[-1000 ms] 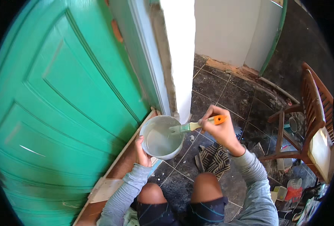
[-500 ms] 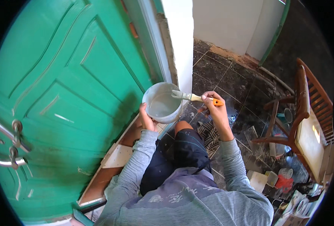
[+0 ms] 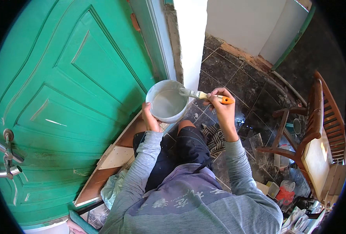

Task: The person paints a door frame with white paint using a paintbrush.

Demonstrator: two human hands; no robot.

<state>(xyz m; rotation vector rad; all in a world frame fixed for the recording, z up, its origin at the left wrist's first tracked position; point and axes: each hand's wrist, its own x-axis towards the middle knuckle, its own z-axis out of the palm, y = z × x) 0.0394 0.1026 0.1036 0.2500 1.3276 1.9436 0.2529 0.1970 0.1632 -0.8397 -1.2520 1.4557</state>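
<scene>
My left hand [image 3: 150, 117] grips the near side of a white paint bucket [image 3: 167, 102] that holds pale grey-white paint. My right hand [image 3: 221, 104] holds a paintbrush with an orange handle [image 3: 204, 95], its bristles resting on the bucket's right rim. The bucket is held up in front of my knees, just right of a green panelled door [image 3: 71, 93]. Both arms wear grey sleeves.
A wooden threshold [image 3: 114, 156] runs along the door's foot. The metal door handle [image 3: 5, 152] is at far left. A dark tiled floor [image 3: 235, 74] lies ahead, with a rag [image 3: 214, 138] by my knee. A wooden chair [image 3: 317, 124] and small tins [image 3: 284, 191] stand right.
The view has pulled back and tilted, so my lap and torso now show. The bucket and brush stay together in my hands, the bristles still at the rim.
</scene>
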